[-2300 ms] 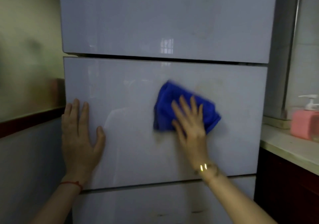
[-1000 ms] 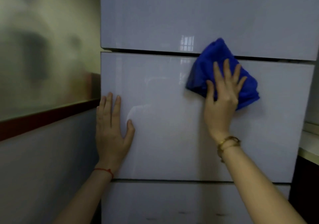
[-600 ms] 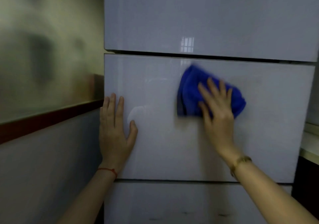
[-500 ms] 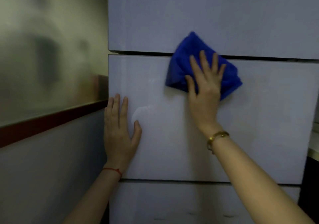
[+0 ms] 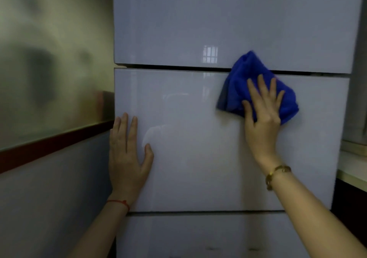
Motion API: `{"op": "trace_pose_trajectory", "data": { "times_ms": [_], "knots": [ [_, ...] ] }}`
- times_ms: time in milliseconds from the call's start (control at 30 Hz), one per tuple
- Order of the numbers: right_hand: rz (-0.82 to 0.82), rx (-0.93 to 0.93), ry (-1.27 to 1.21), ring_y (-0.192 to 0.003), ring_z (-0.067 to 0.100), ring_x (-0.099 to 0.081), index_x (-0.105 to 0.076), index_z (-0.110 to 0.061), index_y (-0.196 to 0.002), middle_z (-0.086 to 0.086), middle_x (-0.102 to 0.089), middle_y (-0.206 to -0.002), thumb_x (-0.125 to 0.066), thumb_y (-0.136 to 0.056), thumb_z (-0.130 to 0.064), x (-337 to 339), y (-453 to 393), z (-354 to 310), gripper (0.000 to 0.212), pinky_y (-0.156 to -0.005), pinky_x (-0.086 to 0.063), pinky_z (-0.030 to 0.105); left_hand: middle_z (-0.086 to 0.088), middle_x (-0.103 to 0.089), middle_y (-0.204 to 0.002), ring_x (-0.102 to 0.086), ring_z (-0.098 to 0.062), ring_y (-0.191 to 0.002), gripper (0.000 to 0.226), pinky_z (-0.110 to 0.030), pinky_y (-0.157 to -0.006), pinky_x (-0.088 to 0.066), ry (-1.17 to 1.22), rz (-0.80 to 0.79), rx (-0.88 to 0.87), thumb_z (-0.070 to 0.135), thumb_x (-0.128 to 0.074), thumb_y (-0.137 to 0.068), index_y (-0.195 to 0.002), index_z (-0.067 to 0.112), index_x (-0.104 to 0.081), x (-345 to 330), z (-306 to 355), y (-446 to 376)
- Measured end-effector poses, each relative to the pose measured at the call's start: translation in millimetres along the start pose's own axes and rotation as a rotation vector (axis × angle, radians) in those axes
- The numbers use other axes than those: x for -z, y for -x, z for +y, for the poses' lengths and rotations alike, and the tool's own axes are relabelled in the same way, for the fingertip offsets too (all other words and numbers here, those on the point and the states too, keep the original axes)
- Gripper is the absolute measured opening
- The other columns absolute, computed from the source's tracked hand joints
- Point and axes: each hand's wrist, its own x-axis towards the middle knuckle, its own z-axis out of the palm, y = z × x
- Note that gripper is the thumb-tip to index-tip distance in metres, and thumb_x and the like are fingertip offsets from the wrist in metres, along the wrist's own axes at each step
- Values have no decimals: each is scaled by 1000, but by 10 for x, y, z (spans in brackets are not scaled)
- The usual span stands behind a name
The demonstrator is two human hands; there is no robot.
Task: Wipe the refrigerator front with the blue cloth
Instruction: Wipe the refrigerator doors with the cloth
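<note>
Head view looks at the refrigerator front (image 5: 198, 158), whose glossy panels are split by dark horizontal seams. The right hand (image 5: 263, 116) lies flat with fingers spread on the bunched blue cloth (image 5: 238, 86), pressing it against the upper right of the middle panel; the cloth's top corner laps over the seam onto the panel above. Spread fingers likely keep pressure even over the wad so it does not slip. The left hand (image 5: 127, 158) rests open and empty, palm flat at the panel's left edge, probably bracing the body. A counter (image 5: 353, 170) edge shows at far right.
</note>
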Motion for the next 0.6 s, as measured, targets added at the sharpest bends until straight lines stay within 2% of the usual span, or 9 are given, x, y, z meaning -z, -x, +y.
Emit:
{"op": "trace_pose_trajectory", "data": {
  "times_ms": [100,200,267,367,433,500,600],
  "knots": [
    [-122,97,49,-148,26,-20,-42,-17,-142,2,-32,-154,-40,-100,-25,98,845,132,42,-122,-12,50,-11,-21,-162,-16,-27,-153,62,-39,-127,-17,5,-2,10,27,-45,-96,-151,5,-29,-4,3,4],
    [-232,173,112,-147,28,-22,-37,-20,-144,-3,-28,-156,-40,-100,-28,319,1526,286,45,-120,-19,53,-12,-22,-162,-16,-28,-153,62,-38,-127,-15,3,1,9,26,-45,-96,-152,5,-28,-7,6,7],
    [-199,155,99,-146,28,-23,-41,-18,-141,2,-33,-153,-39,-100,-28,345,1241,375,42,-119,-19,53,-13,-22,-162,-16,-29,-153,62,-38,-127,-14,-3,4,9,26,-45,-96,-152,4,-28,-7,15,9],
    [22,-88,11,-146,29,-22,-47,-19,-137,6,-36,-151,-43,-99,-27,195,238,292,40,-122,-12,49,-14,-22,-162,-16,-29,-153,61,-39,-127,-15,-9,3,9,29,-42,-97,-151,4,-28,-5,15,16],
    [108,-163,-6,-146,30,-21,-48,-19,-138,7,-37,-152,-45,-98,-26,80,-196,189,41,-122,-7,46,-14,-22,-162,-16,-28,-153,61,-40,-127,-15,-20,1,11,30,-40,-97,-151,5,-28,-5,16,14],
    [64,-77,4,-147,28,-20,-46,-17,-139,5,-37,-152,-46,-98,-24,-4,-40,90,42,-123,-6,45,-15,-23,-161,-16,-29,-153,61,-39,-127,-15,-19,4,10,30,-40,-97,-151,4,-29,-10,14,20],
    [-110,156,76,-147,26,-22,-46,-15,-139,4,-38,-151,-47,-98,-23,81,792,121,42,-122,-13,49,-15,-24,-161,-17,-30,-152,61,-39,-127,-15,-13,18,0,28,-41,-97,-151,3,-30,-18,9,16]
  ]
}}
